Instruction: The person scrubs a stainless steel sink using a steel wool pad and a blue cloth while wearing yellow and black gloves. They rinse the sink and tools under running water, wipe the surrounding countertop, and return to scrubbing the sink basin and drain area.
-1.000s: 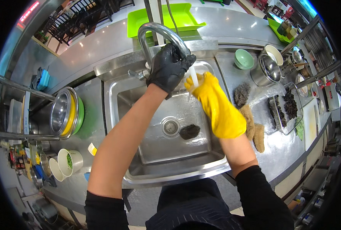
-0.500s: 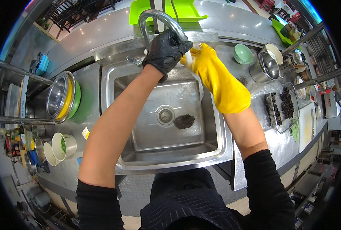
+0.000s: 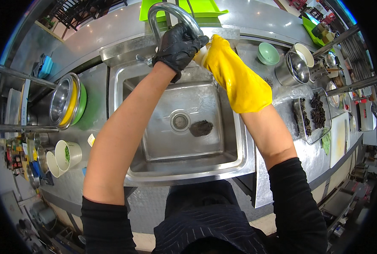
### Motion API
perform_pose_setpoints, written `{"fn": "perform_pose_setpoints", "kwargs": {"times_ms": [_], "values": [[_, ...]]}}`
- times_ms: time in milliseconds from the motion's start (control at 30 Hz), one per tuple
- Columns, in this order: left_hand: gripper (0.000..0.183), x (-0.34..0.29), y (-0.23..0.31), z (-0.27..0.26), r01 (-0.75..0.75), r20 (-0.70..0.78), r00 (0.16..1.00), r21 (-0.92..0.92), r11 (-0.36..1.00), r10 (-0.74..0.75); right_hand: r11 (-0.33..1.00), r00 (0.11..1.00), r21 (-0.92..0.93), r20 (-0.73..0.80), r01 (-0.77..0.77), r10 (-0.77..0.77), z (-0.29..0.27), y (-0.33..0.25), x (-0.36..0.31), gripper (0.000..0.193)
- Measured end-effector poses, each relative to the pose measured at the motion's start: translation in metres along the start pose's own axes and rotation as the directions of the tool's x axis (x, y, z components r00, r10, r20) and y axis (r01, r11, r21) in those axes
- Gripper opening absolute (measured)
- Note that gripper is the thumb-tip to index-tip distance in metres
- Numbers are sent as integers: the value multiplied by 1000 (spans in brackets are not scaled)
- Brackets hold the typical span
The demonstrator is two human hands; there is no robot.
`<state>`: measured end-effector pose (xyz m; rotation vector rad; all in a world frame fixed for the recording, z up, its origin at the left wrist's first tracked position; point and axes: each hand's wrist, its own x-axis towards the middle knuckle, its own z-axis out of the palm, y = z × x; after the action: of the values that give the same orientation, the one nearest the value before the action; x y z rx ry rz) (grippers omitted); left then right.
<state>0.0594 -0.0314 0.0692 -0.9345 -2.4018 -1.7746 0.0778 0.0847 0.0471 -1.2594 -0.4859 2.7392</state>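
My left hand (image 3: 176, 47), in a black glove, is closed beside the lower end of the curved metal faucet (image 3: 171, 7). Its fingertips meet the area just under the spout, and what they grip is hidden. Close against it, my right hand (image 3: 220, 53) wears a long yellow rubber glove with the fingers curled inward. A white patch, water or something pale, shows between the two hands; I cannot tell which. Below them lies the steel sink (image 3: 167, 146), with a dark, wet-looking clump (image 3: 201, 128) right of the round drain (image 3: 180, 121).
Nested bowls (image 3: 67, 101) and white tubs (image 3: 67, 156), one holding chopped greens, stand left. On the right are a green bowl (image 3: 268, 53), a metal pot (image 3: 286, 74), a wire basket (image 3: 328, 122) with dark food and a cutting board (image 3: 340, 139). A faucet lever (image 3: 144, 59) juts out behind my left wrist.
The view has shifted slightly. Both hands stay together under the spout, and the right glove has drawn a little up and to the left. The dark clump still lies in the sink.
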Motion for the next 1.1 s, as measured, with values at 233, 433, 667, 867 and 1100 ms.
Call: {"fn": "perform_pose_setpoints", "kwargs": {"times_ms": [233,433,667,867,1100], "values": [[31,1,5,3,-12,-15,1000,60,998,12,998,999,-55,35,43,-41,9,0,-11,41],[32,0,7,0,-2,2,1000,68,998,1,998,999,-61,18,35,-34,11,1,-11,42],[32,0,5,1,69,-1,998,-6,998,-69,998,998,-37,50,48,-46,16,6,-8,43],[43,-6,-14,3,-88,22,995,-169,982,93,992,989,-107,140,72,-56,-2,-11,36,42],[21,-110,-70,-5,231,-188,943,-221,947,-274,965,985,211,109,-155,135,15,3,-24,45]]}}
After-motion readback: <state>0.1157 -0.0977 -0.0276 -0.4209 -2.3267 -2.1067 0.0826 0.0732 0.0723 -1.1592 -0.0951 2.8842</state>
